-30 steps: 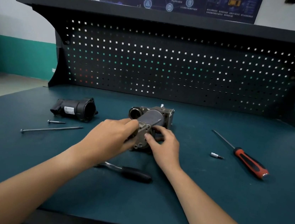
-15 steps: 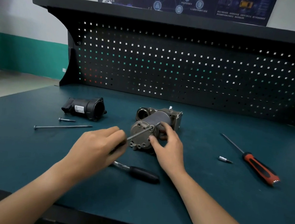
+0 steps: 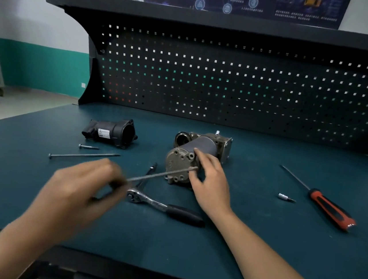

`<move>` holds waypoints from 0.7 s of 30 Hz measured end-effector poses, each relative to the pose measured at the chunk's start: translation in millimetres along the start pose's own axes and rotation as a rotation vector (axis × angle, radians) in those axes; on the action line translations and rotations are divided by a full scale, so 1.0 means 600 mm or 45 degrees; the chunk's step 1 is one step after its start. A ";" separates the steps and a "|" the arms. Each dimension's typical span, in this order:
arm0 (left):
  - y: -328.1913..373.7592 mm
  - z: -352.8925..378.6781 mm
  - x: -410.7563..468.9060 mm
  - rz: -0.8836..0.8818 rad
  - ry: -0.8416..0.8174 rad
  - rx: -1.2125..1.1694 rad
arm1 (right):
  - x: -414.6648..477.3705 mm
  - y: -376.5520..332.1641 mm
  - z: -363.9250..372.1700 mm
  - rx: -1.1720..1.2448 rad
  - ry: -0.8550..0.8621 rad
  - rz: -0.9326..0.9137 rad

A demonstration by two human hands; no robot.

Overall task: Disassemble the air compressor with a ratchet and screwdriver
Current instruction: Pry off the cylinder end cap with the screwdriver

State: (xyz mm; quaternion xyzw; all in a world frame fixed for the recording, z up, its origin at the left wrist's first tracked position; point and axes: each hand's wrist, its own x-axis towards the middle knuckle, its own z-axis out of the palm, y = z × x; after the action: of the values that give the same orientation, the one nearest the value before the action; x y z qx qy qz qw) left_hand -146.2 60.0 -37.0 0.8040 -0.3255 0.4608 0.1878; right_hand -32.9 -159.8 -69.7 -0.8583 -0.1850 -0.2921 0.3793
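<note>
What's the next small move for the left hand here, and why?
Probably draw the long bolt clear of the compressor and lay it beside the other long bolt on the left. The left hand, blurred, pinches its near end; its far tip lies at the end cap by the right hand, which steadies the compressor. Whether the tip is out of its hole cannot be told.

On the table (image 3: 258,241), the compressor (image 3: 202,151) sits mid-frame before the pegboard (image 3: 231,82), with the right hand (image 3: 210,182) on it. A rod (image 3: 157,176) runs from its face down-left to the left hand (image 3: 79,191). The cover (image 3: 112,132), short bolt (image 3: 88,147) and long bolt (image 3: 83,156) lie at left, the ratchet (image 3: 163,205) below, and the bit (image 3: 286,197) and screwdriver (image 3: 323,203) at right.
</note>
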 end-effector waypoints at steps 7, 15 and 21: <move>-0.220 -0.064 -0.122 -1.021 -0.014 -0.119 | 0.005 -0.003 0.001 -0.074 -0.066 -0.010; -0.305 -0.031 -0.111 -1.113 -0.321 0.327 | 0.023 -0.009 -0.003 -0.099 -0.041 -0.019; -0.320 -0.017 -0.092 -1.054 -0.465 0.530 | 0.023 -0.009 -0.012 -0.027 -0.019 0.023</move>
State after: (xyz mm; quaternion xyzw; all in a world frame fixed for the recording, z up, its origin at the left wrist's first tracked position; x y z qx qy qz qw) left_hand -39.1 223.3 -79.6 0.9538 0.0923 0.2546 0.1303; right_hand -27.9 -160.4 -53.6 -0.8662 -0.1768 -0.2840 0.3713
